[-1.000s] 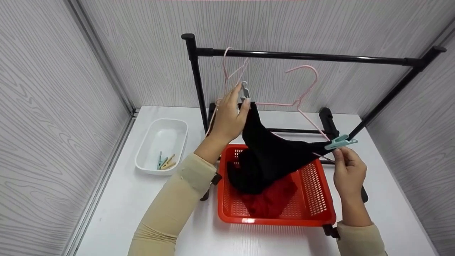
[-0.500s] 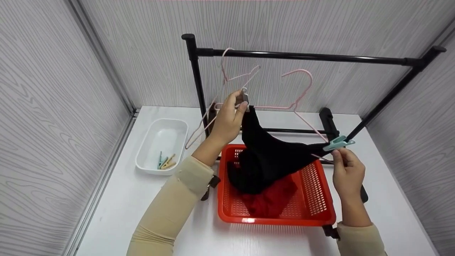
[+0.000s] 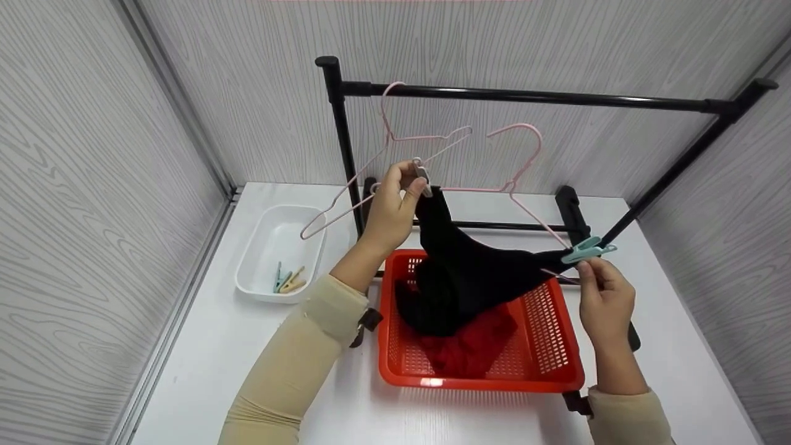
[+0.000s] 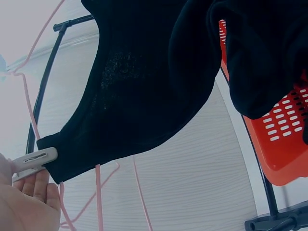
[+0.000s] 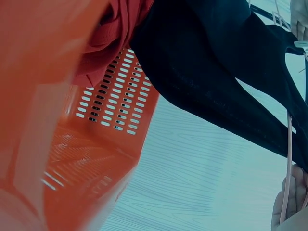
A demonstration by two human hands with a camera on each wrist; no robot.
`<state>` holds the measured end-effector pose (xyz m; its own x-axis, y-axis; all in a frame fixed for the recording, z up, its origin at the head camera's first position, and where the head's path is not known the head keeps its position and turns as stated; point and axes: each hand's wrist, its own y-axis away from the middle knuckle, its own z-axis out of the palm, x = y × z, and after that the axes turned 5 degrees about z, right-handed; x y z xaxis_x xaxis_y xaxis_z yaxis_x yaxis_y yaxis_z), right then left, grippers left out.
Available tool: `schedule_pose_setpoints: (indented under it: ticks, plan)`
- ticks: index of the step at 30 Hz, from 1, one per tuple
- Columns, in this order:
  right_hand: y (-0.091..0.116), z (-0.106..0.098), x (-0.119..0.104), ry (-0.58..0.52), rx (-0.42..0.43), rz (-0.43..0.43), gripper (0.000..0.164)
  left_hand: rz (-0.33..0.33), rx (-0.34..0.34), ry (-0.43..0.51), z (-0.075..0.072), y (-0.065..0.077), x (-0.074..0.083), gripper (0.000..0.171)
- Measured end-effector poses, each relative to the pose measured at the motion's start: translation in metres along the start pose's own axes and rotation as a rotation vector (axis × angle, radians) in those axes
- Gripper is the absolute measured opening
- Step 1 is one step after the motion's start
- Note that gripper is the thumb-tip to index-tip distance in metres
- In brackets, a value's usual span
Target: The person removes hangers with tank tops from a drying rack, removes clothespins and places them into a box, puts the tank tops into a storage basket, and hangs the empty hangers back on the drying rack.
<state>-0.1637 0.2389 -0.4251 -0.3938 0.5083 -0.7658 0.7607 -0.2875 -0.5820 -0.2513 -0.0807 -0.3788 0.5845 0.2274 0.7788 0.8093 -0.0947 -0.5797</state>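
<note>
1. The left hand [image 3: 390, 207] pinches the grey clothespin [image 3: 422, 176] at the left end of the black garment [image 3: 485, 278]; the right hand [image 3: 607, 303], fingers bent, grips the right end of the pink hanger [image 3: 476, 190] below the teal clothespin [image 3: 587, 250].
2. The garment stretches between them, its lower part drooping over the red basket [image 3: 482, 384].
3. Likely trouble: the cloth could slip from the grey clothespin if squeezed apart or pulled, since its bite looks shallow.
4. The second hanger [image 3: 420, 138], hooked on the far rail [image 3: 525, 96], might snag the left hand — its wire runs close behind.
5. Against one second ago, the left hand sits slightly lower and the second hanger has swung round.
</note>
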Motion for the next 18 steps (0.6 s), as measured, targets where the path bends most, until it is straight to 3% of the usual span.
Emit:
schedule_pose_setpoints:
  ticks: [11,18]
  plan:
    - [0.0008,-0.0006,-0.0009,-0.003,-0.010,-0.003,0.006,-0.016,0.059,0.040,0.0004,0.0017,-0.0037,0.030]
    - [0.0030,-0.0021,-0.0012,-0.016,-0.015,0.011,0.006,0.023,0.108,0.058,0.0003,0.0017,-0.0068,0.025]
